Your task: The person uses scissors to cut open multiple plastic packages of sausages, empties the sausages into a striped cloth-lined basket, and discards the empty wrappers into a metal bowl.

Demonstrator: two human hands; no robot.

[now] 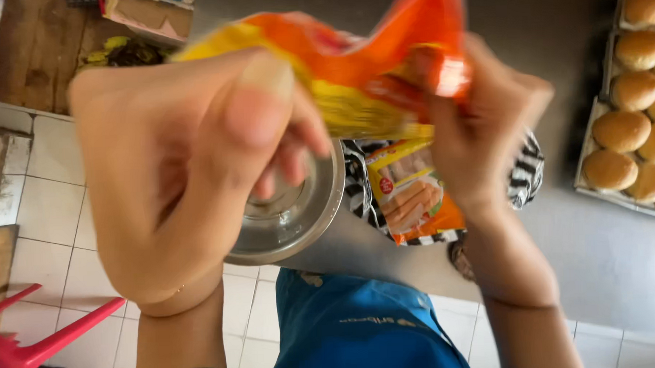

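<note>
Head view: both hands are raised close to the camera and hold 1 orange and yellow plastic packet (370,66) between them. The left hand (175,175) fills the left half of the picture, its thumb and fingers pinched shut on the yellow end of the packet. The right hand (485,128) grips the orange end near the top, fingers closed over the film. The packet's long axis runs roughly across the picture, from the yellow corner at upper left to the orange part at upper right, with its lower edge sagging towards the middle. It is blurred, so its print cannot be made out.

Below the hands, a round steel bowl (300,221) sits at the edge of a grey metal counter (606,254). Just right of the bowl lies a second orange packet (411,199), flat on a black-and-white striped cloth (526,170), its long axis running up and down the picture. At the right edge, a tray (594,117) holds rows of round brown buns (622,130). A blue apron (361,328) shows at the bottom, white floor tiles (45,208) at left, and a red plastic stool (28,347) in the lower left corner.
</note>
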